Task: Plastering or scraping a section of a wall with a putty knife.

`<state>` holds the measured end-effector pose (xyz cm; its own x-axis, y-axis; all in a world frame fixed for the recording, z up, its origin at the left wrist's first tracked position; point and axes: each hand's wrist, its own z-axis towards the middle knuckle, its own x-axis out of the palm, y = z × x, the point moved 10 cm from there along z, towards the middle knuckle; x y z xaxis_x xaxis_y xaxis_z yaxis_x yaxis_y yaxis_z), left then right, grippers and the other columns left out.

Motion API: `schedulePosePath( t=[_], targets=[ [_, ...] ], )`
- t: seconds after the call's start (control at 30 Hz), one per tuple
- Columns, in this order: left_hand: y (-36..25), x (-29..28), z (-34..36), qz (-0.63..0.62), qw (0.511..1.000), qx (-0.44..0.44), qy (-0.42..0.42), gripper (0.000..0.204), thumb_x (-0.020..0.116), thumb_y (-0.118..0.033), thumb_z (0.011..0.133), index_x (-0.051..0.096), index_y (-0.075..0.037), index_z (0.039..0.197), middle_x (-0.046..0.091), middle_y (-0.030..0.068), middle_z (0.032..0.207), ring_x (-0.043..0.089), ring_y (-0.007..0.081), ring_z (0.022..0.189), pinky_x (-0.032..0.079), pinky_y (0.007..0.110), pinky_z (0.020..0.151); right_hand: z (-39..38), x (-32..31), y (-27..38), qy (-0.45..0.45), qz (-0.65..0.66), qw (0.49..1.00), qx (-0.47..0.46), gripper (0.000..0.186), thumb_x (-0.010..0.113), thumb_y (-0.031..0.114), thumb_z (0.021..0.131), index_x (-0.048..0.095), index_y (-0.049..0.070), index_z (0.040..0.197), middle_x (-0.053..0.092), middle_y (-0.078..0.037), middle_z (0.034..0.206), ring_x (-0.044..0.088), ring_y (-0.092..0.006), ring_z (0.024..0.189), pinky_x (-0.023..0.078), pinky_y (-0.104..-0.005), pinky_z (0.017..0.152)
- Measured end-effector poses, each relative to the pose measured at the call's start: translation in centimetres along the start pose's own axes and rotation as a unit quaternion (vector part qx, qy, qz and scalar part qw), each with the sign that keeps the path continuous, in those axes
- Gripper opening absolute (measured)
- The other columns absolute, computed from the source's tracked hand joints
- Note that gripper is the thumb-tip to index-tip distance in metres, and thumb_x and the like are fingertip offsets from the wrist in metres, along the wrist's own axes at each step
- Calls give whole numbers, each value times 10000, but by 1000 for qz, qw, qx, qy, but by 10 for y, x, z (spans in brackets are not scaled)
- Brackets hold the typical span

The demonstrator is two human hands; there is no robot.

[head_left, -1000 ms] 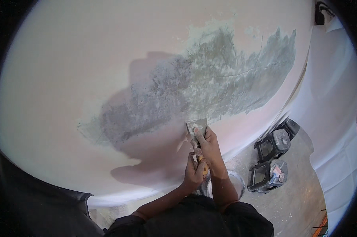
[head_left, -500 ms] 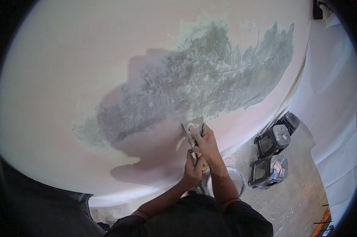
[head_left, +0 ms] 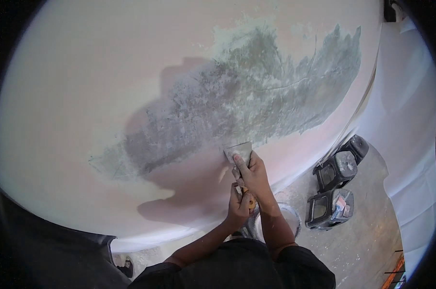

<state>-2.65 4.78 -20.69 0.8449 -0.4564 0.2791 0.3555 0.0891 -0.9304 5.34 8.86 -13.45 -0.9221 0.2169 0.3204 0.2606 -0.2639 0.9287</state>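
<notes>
A putty knife (head_left: 242, 150) with a wide, grey-smeared metal blade points away from me, in front of the large curved pale surface. Near the blade, my right hand (head_left: 253, 175) is closed on it, thumb laid flat along the metal. Just below, my left hand (head_left: 238, 208) is closed around an orange handle (head_left: 251, 200) with a hole in its end. Whether blade and handle are one tool or two cannot be told, as my fingers cover the join. Beyond the blade spreads a rough grey filler patch (head_left: 295, 103); my shadow darkens its left part.
Several black stools (head_left: 334, 207) stand on the speckled floor (head_left: 367, 241) to the right, the nearest holding small pale and pink items. A white-rimmed bucket (head_left: 295, 222) sits beside my right forearm. White sheeting (head_left: 410, 125) hangs at far right; dark cloth (head_left: 49, 245) lies lower left.
The blade has tilted slightly, its edge now more level. My hands keep their grip. The whole view has shifted a little, and a dark shoe shows more clearly at the lower left.
</notes>
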Motion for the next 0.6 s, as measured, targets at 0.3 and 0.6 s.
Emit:
schedulePosePath(
  t=[0.3,0.6],
  targets=[
    [-2,1,-4,-11,1000,-12,-9,208,474,-114,994,353,-98,1163,474,25,854,449,46,582,381,198,471,-2,6,10,0,-17,1000,10,229,586,219,983,521,1,1003,516,-9,645,428,-58,447,317,-218,380],
    [-8,8,0,-28,999,-30,-25,204,457,-96,988,364,-72,1167,477,39,899,484,56,664,404,206,524,4,4,11,6,-42,999,3,233,585,226,984,511,5,991,507,-15,625,419,-60,437,294,-215,374]
  ],
)
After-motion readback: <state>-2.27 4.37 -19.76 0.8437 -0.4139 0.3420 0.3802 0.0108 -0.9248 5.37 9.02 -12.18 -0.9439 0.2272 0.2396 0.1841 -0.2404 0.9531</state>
